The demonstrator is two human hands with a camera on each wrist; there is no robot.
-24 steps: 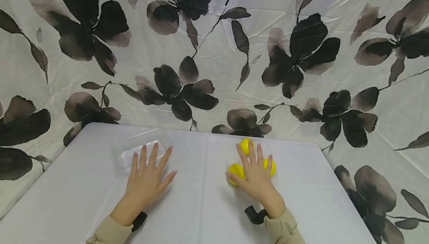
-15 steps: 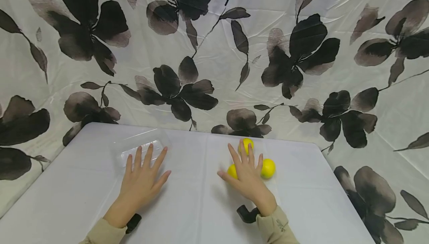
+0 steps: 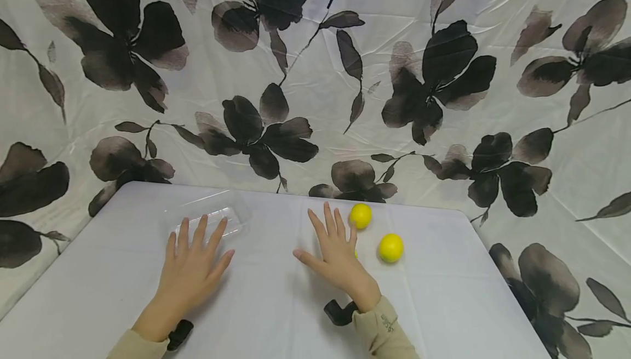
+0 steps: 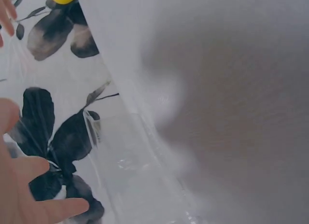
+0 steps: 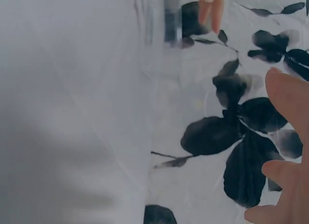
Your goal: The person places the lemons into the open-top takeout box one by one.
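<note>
My left hand [image 3: 189,266] is spread over the left part of the table, fingers straight, its fingertips overlapping the near edge of a clear plastic tray [image 3: 236,214]. That tray [image 4: 130,166] also shows in the left wrist view, with the hand's fingers [image 4: 63,210] at the lower left. My right hand [image 3: 340,260] is spread too, holding nothing, left of two yellow balls, the far ball [image 3: 360,216] and the right ball [image 3: 391,248]. A third yellow ball [image 3: 356,254] is mostly hidden behind this hand. In the right wrist view, its fingers [image 5: 285,175] reach in from the right.
A white cloth covers the table [image 3: 266,304]. Behind it hangs a white sheet [image 3: 335,145] printed with dark flowers. Black wrist straps or mounts, the left mount [image 3: 180,335] and the right mount [image 3: 339,313], sit below the hands.
Both hands have moved left, the right one farther, uncovering the far and right balls while the third ball has become mostly hidden. The tray and the visible balls stay in place.
</note>
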